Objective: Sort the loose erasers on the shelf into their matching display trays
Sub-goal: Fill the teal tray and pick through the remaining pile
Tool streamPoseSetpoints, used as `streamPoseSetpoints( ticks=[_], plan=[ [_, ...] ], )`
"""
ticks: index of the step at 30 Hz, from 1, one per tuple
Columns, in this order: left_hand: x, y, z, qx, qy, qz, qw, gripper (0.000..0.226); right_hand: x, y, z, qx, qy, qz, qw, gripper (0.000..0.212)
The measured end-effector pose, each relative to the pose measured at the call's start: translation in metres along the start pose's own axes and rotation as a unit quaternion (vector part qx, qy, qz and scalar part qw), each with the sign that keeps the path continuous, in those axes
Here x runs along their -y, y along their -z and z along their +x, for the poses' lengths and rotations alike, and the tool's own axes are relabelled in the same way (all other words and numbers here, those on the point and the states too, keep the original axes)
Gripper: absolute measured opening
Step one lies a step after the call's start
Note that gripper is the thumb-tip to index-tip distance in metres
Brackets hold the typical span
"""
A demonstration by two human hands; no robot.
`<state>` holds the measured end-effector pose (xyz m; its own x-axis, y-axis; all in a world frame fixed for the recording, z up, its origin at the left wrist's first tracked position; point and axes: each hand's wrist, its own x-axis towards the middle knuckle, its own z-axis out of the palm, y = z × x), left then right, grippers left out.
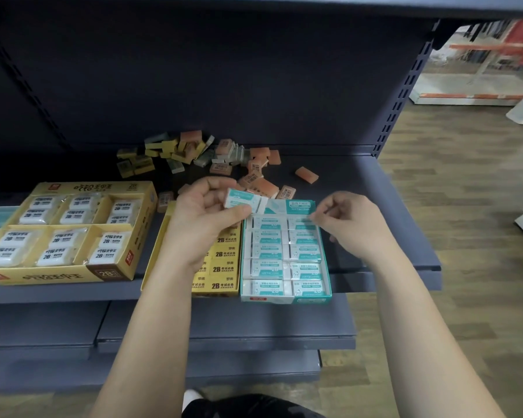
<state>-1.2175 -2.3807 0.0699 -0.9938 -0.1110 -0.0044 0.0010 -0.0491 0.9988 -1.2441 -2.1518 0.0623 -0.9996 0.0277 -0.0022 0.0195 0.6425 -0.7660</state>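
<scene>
While the left hand [207,212] held one or more teal-and-white erasers [241,200] pinched between thumb and fingers, its grip was closed on them just beyond the far-left corner of the teal tray [286,254]. The right hand [349,220] hung over the tray's far-right corner, fingers curled inward with the tips drawn together; whether anything was pinched there could not be told.

The teal tray stood at the front edge of the shelf [390,206], and its two columns of wrapped erasers appeared full or nearly so. Any open slot lay at its far end, partly hidden by both hands. Directly left of the teal tray, touching it, stood a yellow tray [221,267], largely covered by the left forearm. Further left, apart from both, stood a larger yellow display box [61,230] of bagged white erasers. Behind the teal tray, toward the back of the shelf, lay the loose pile: orange erasers [260,182] nearest, yellow and grey-green ones [163,155] further left and back. Sorting was judged well short of complete.

Risks noted, as judgement only: with the rows packed tight, pressing the held stock in could lift or skew neighbouring erasers. The thumb pinch was shallow, so a slip could drop stock into the yellow tray. The tray overhung the shelf edge slightly, and downward force near its front might tip it.
</scene>
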Motion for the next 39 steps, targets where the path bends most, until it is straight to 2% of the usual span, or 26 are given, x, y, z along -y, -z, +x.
streamPoseSetpoints(
  ticks=[2, 5, 8, 12, 17, 22, 28, 39],
  plan=[
    [0.000, -0.002, 0.000, 0.008, -0.007, -0.002, 1.000, 0.040, -0.006, 0.001, 0.004, 0.008, -0.017, 0.009, 1.000, 0.011],
    [0.000, -0.005, 0.001, 0.030, -0.011, 0.001, 0.999, 0.030, -0.011, -0.001, 0.006, 0.026, -0.034, 0.043, 0.998, 0.008],
    [-0.004, -0.009, -0.001, 0.101, -0.010, 0.007, 0.995, 0.025, -0.014, -0.002, 0.007, 0.032, -0.040, 0.070, 0.996, 0.007],
    [-0.007, -0.024, -0.005, 0.210, -0.022, 0.117, 0.970, 0.034, -0.016, -0.002, 0.008, 0.041, -0.040, 0.086, 0.995, 0.007],
    [0.002, -0.049, -0.008, 0.276, -0.036, 0.226, 0.934, 0.030, -0.023, -0.004, 0.008, 0.052, -0.033, 0.118, 0.991, 0.009],
    [0.009, -0.052, -0.007, 0.285, -0.034, 0.301, 0.910, 0.027, -0.027, -0.005, 0.009, 0.054, -0.036, 0.122, 0.990, 0.011],
    [0.005, -0.057, -0.008, 0.306, -0.072, 0.419, 0.852, 0.025, -0.028, -0.005, 0.009, 0.052, -0.037, 0.122, 0.991, 0.012],
    [0.000, -0.064, -0.010, 0.311, -0.113, 0.487, 0.808, 0.017, -0.030, -0.007, 0.009, 0.052, -0.041, 0.136, 0.989, 0.011]
  ],
)
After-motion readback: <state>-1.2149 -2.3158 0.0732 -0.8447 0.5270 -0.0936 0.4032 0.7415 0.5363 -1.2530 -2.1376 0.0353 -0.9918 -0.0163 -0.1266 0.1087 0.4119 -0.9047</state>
